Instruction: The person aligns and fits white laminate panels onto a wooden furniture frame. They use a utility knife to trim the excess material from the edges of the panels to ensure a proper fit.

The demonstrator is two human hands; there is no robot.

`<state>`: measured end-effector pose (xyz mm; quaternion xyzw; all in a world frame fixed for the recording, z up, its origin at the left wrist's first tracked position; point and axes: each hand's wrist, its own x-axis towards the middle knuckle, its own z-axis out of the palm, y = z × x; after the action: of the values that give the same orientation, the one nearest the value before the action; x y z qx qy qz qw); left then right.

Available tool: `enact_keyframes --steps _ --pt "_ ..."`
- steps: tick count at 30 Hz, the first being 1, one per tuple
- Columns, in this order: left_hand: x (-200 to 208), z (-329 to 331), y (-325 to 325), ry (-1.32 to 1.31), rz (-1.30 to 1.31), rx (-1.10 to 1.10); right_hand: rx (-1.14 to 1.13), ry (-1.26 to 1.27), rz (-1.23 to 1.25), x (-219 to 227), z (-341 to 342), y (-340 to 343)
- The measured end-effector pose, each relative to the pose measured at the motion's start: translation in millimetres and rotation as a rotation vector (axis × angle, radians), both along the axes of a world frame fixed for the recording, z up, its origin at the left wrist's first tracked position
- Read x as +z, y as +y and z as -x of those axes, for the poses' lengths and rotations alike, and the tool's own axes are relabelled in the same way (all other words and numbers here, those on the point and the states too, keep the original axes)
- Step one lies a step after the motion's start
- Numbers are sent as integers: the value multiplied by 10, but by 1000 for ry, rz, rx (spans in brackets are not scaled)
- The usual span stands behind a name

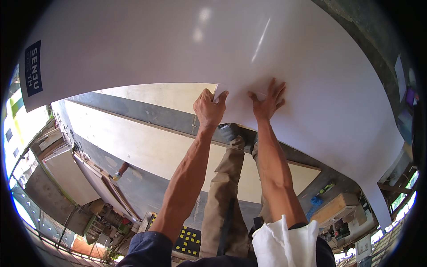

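Note:
A large glossy white sheet (147, 49) spreads across the upper part of the view, with a dark blue label (34, 69) near its far left end. My left hand (209, 109) is closed on the sheet's near edge at a notch or cut, where a small piece of the edge stands between thumb and fingers. Just right of it, my right hand (267, 106) presses on the sheet, fingers spread and holding nothing. A white cloth (284, 242) lies over my right upper arm.
Long pale boards (147, 140) lie on the grey floor beneath the sheet, beside my legs. A brown cylindrical object (121, 171) stands on the left. Panels (73, 175) lean at far left. A wooden box (333, 208) and a blue coil (315, 204) sit at right.

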<state>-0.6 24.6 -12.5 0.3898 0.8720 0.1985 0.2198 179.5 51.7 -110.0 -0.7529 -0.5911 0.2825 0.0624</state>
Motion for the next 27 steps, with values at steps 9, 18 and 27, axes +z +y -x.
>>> enact_keyframes --steps 9,18,27 --pt "-6 7 19 -27 -65 24 -115 -12 11 -46 -99 -32" --pt "-41 16 -8 -15 -52 12 -121 80 15 -81 42 -27" --pt "-60 30 0 0 -65 3 -267 178 164 -3 207 171"
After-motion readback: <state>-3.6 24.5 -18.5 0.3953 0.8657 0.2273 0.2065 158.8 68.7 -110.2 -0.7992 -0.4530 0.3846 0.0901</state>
